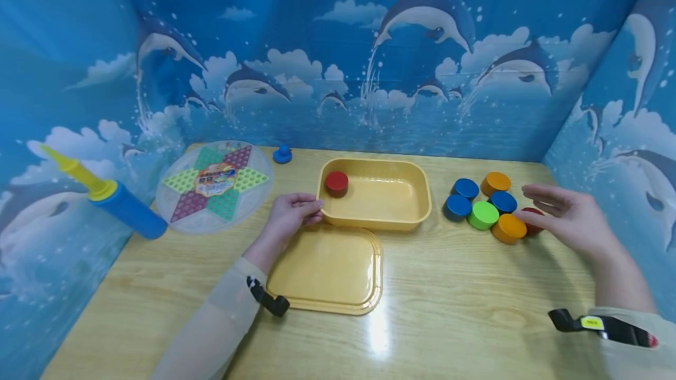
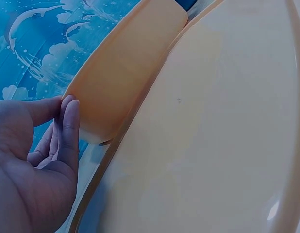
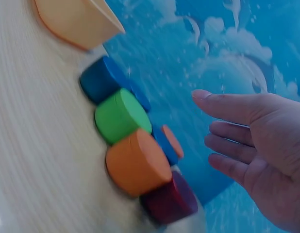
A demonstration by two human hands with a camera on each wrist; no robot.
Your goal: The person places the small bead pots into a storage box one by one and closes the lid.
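Observation:
My left hand (image 1: 292,214) pinches the front left corner of a yellow plastic box (image 1: 391,220) between thumb and fingers. Inside the box, at its left end, sits a red cylinder block (image 1: 336,184). My right hand (image 1: 571,216) hovers with parted fingers by a cluster of cylinder blocks and holds nothing. Closest to it is another red block (image 3: 170,199), partly hidden by the hand in the head view. Beside that stand an orange block (image 3: 139,163), a green block (image 3: 122,116), a second orange block (image 1: 496,183) and three blue blocks (image 1: 457,207).
A yellow lid (image 1: 327,271) lies flat in front of the box. To the left are a round Chinese checkers board (image 1: 215,186) and a blue and yellow hand pump (image 1: 111,195). A small blue toy (image 1: 282,154) stands near the back edge, before a dolphin-print curtain (image 1: 296,28).

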